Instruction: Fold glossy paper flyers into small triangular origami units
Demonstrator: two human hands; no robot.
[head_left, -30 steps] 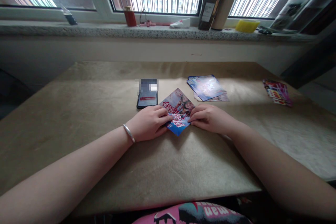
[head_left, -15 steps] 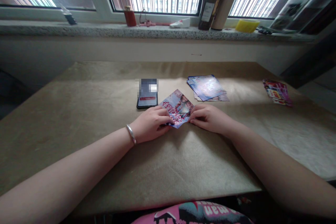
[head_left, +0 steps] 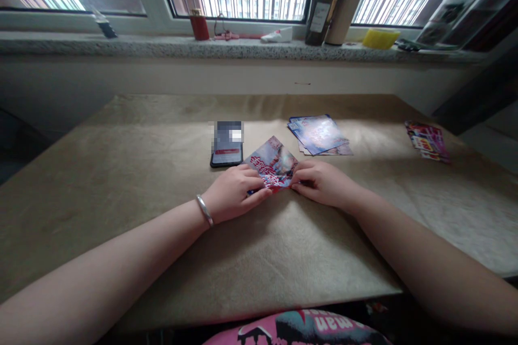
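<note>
A square of printed paper [head_left: 275,157] with red-and-white lettering lies turned like a diamond on the table, one corner pointing away from me. Its near corner is folded up, and a reddish strip shows along that edge. My left hand [head_left: 237,191], with a silver bangle at the wrist, holds the paper's left side, the thumb along the near edge. My right hand [head_left: 321,182] pinches the right corner between thumb and fingers. Just beyond my left hand lies a phone [head_left: 227,152], its screen partly blurred out.
Behind the paper to the right is a pile of printed sheets [head_left: 319,133]. Several pink-and-red printed pieces [head_left: 428,143] lie at the table's far right. A windowsill [head_left: 154,48] beyond the table [head_left: 121,172] carries a red container [head_left: 199,27], a dark lidded jar [head_left: 320,16] and a yellow object [head_left: 380,39].
The paper's near corner, which pointed toward me before, is now folded up. My left thumb has moved right along the near edge. My right hand has barely moved.
</note>
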